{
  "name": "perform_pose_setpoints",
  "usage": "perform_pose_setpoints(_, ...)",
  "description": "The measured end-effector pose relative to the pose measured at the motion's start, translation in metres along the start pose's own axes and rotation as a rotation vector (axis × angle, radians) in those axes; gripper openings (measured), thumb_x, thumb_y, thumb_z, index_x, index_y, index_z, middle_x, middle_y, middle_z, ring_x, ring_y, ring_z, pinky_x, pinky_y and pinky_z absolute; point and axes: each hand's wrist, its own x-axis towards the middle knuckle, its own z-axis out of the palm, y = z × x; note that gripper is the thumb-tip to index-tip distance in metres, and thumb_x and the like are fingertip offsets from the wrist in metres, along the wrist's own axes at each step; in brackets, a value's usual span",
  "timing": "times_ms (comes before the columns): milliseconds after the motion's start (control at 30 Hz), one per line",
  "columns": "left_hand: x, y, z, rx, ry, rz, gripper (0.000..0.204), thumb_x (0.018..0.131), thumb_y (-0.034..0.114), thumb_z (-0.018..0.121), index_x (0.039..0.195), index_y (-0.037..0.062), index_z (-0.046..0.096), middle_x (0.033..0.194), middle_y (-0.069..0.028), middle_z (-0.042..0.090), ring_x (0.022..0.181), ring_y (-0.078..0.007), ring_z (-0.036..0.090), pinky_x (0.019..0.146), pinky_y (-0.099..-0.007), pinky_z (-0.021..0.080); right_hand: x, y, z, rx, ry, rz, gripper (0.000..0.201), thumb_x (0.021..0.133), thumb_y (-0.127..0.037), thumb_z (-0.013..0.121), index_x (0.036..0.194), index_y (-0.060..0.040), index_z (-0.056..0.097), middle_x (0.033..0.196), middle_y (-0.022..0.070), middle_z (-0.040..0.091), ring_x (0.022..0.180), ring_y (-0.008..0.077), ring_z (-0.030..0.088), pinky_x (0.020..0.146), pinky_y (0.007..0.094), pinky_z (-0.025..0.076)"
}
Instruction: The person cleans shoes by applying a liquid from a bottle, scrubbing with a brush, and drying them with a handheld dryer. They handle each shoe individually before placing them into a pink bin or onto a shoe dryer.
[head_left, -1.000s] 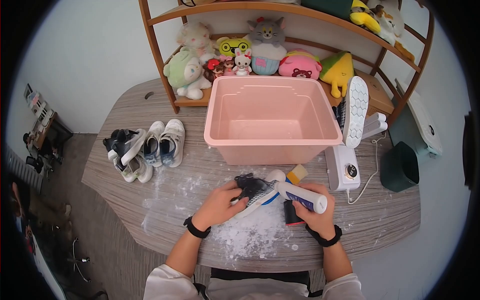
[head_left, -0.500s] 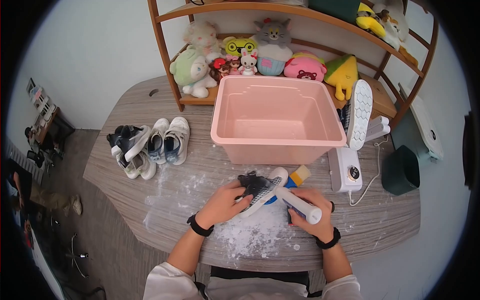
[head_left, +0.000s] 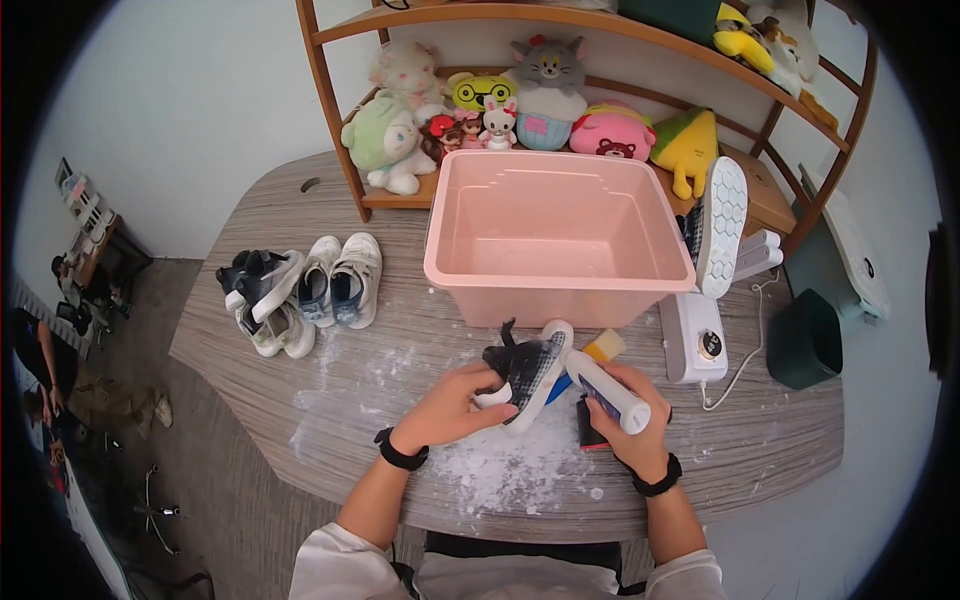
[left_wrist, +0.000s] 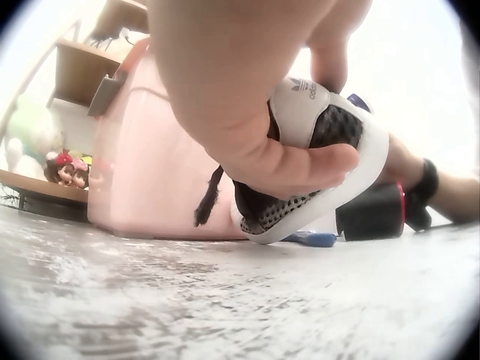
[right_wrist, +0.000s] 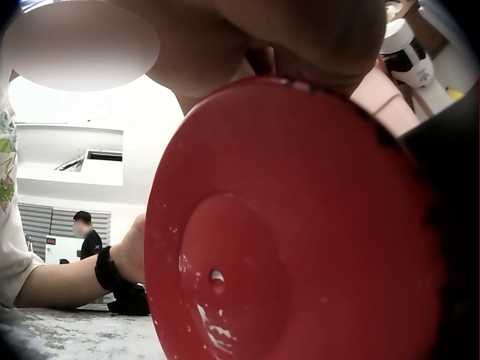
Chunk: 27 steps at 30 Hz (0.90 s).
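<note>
My left hand grips a small black-and-white checked shoe, tilted over the powdered table. In the left wrist view the fingers lie across the shoe's mesh side. My right hand holds a white bottle whose narrow end is close beside the shoe's sole. Under that hand is a black cylinder with a red rim; its red round face fills much of the right wrist view. Behind the shoe lies a blue-handled brush with pale bristles.
A pink tub stands behind the hands. Several small shoes are at the left. At the right are a white device with a cord, an upright shoe and a dark green bin. White powder covers the table's front.
The shoe has been turned more upright in my left hand, its dark strap now sticking up. The bottle has shifted slightly along with my right hand.
</note>
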Motion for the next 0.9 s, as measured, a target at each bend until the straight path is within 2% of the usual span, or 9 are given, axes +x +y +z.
perform_pose_setpoints(200,-0.001,0.000,0.000,-0.148,-0.022,-0.067,0.031,0.092,0.023,0.079,0.109,-0.0018,0.073,0.096,-0.0108,0.065,0.088,-0.0222,0.065,0.065,-0.0321,0.053,-0.001,0.002,-0.004,0.022,-0.034,-0.038,0.047,0.075,-0.003,0.085,0.120,0.0010,0.069,0.112,0.0146,0.074,0.099,0.0229,0.073,0.088,0.0337,0.057)
perform_pose_setpoints(333,0.000,0.001,-0.002,-0.081,-0.036,-0.039,0.031,0.092,0.024,0.080,0.109,-0.0010,0.073,0.097,-0.0110,0.066,0.087,-0.0224,0.065,0.064,-0.0325,0.053,-0.004,0.001,-0.005,0.157,-0.123,0.020,0.047,0.075,-0.004,0.085,0.119,0.0020,0.069,0.110,0.0138,0.075,0.099,0.0212,0.072,0.089,0.0335,0.057)
perform_pose_setpoints(400,0.000,0.001,-0.003,-0.009,-0.021,0.044,0.031,0.092,0.025,0.080,0.108,-0.0008,0.073,0.097,-0.0111,0.067,0.085,-0.0227,0.066,0.064,-0.0328,0.053,-0.006,0.002,-0.006,0.232,-0.114,0.157,0.044,0.076,-0.004,0.086,0.117,0.0016,0.070,0.111,0.0145,0.075,0.095,0.0205,0.074,0.087,0.0319,0.058)
perform_pose_setpoints(500,0.000,-0.005,0.000,0.008,-0.009,0.081,0.031,0.091,0.025,0.080,0.108,-0.0007,0.073,0.096,-0.0111,0.067,0.082,-0.0231,0.065,0.063,-0.0330,0.052,-0.005,0.003,-0.004,0.160,0.016,0.173,0.043,0.077,-0.005,0.086,0.117,0.0022,0.070,0.111,0.0140,0.075,0.094,0.0188,0.073,0.086,0.0317,0.059)
perform_pose_setpoints(633,0.000,0.006,-0.002,-0.007,-0.028,-0.039,0.030,0.089,0.019,0.081,0.103,-0.0055,0.072,0.101,-0.0139,0.068,0.089,-0.0245,0.065,0.073,-0.0347,0.051,-0.003,0.000,-0.003,0.169,0.034,0.186,0.043,0.077,-0.006,0.086,0.116,0.0028,0.070,0.110,0.0141,0.075,0.094,0.0185,0.073,0.085,0.0314,0.058)
perform_pose_setpoints(700,0.000,0.000,0.001,-0.024,0.023,0.025,0.033,0.091,0.026,0.080,0.107,-0.0019,0.073,0.094,-0.0117,0.067,0.081,-0.0237,0.065,0.062,-0.0330,0.052,-0.004,0.001,-0.005,0.134,-0.057,0.075,0.043,0.077,-0.006,0.085,0.117,0.0031,0.070,0.110,0.0146,0.075,0.094,0.0184,0.073,0.084,0.0308,0.058)
perform_pose_setpoints(733,0.000,-0.001,0.001,-0.024,0.022,0.025,0.033,0.091,0.026,0.080,0.107,-0.0019,0.073,0.094,-0.0117,0.067,0.081,-0.0237,0.065,0.062,-0.0330,0.052,-0.004,-0.001,-0.005,0.134,-0.057,0.076,0.043,0.077,-0.006,0.085,0.117,0.0031,0.070,0.110,0.0146,0.075,0.094,0.0184,0.073,0.084,0.0308,0.058)
perform_pose_setpoints(833,0.001,-0.001,0.003,-0.027,0.029,0.049,0.033,0.091,0.026,0.081,0.106,-0.0024,0.072,0.094,-0.0119,0.067,0.080,-0.0239,0.065,0.062,-0.0328,0.051,-0.008,-0.003,-0.008,0.322,-0.130,0.122,0.043,0.078,-0.006,0.085,0.117,0.0030,0.070,0.109,0.0148,0.075,0.094,0.0180,0.073,0.084,0.0306,0.058)
perform_pose_setpoints(900,0.001,0.000,0.004,-0.018,0.059,0.084,0.033,0.090,0.026,0.082,0.103,-0.0027,0.072,0.094,-0.0121,0.068,0.080,-0.0247,0.066,0.063,-0.0334,0.051,-0.014,0.003,-0.006,0.357,-0.093,0.256,0.044,0.077,-0.006,0.084,0.118,0.0026,0.070,0.109,0.0140,0.075,0.094,0.0173,0.072,0.085,0.0306,0.058)
